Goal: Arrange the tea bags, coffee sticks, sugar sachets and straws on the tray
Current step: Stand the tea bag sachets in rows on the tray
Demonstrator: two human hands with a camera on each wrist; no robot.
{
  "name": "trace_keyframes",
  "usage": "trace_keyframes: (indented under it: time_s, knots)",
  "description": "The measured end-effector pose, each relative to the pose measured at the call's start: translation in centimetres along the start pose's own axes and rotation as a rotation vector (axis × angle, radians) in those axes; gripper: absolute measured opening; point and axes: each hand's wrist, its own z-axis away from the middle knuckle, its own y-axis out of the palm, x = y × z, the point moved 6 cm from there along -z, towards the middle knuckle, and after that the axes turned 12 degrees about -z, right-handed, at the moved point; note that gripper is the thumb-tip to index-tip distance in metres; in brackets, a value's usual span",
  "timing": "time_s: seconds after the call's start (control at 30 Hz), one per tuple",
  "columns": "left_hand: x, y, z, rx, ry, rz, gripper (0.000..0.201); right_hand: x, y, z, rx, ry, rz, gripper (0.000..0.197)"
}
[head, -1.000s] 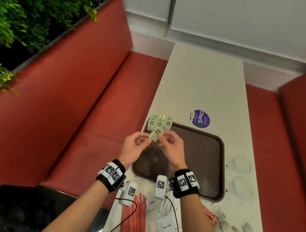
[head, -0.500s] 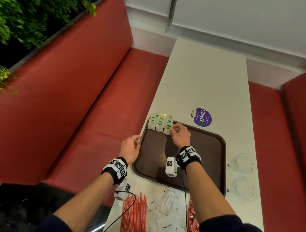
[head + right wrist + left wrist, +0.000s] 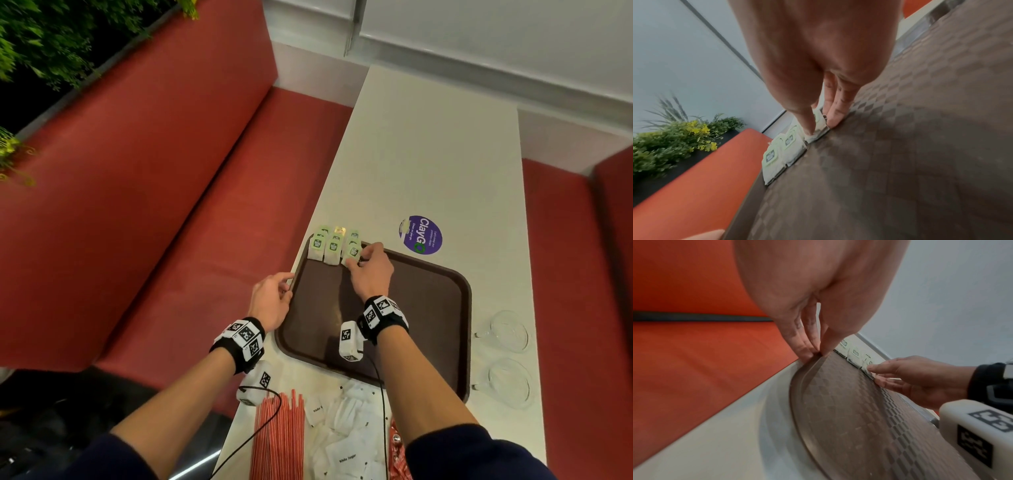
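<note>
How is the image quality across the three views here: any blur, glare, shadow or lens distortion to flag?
Head view: sharp, dim warm light, a glare streak on the tray near the right hand. Left wrist view: strong wide-angle bending of the tray rim, left hand close and soft. Right wrist view: palm blurred, tea bags readable, hand shadow darkening the tray.

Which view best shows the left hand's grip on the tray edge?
Left wrist: left hand pinches the tray rim, close-up. Head shows it small, fingers unclear; right wrist only a fingertip at the bottom edge.
</note>
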Motion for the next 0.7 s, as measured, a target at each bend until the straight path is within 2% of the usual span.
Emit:
trace_keyframes:
  time_s: [0.47, 0.6, 0.7]
  knots:
    - [-0.7, -0.5, 0.3, 0.014, -0.001, -0.014, 0.043, 0.6, 1.4, -0.4, 0.044, -0.032, 0.109, 0.032]
    - [-1.0, -1.2, 0.9, 0.007, 0.024, -0.018, 0.042, 2.1, -0.7, 1.2, -0.014, -0.103, 0.063, 0.024]
    - [-1.7, -2.5, 2.3, -0.053, 0.080, 0.015, 0.038, 4.3, -4.0, 4.8, -0.062, -0.157, -0.038, 0.017]
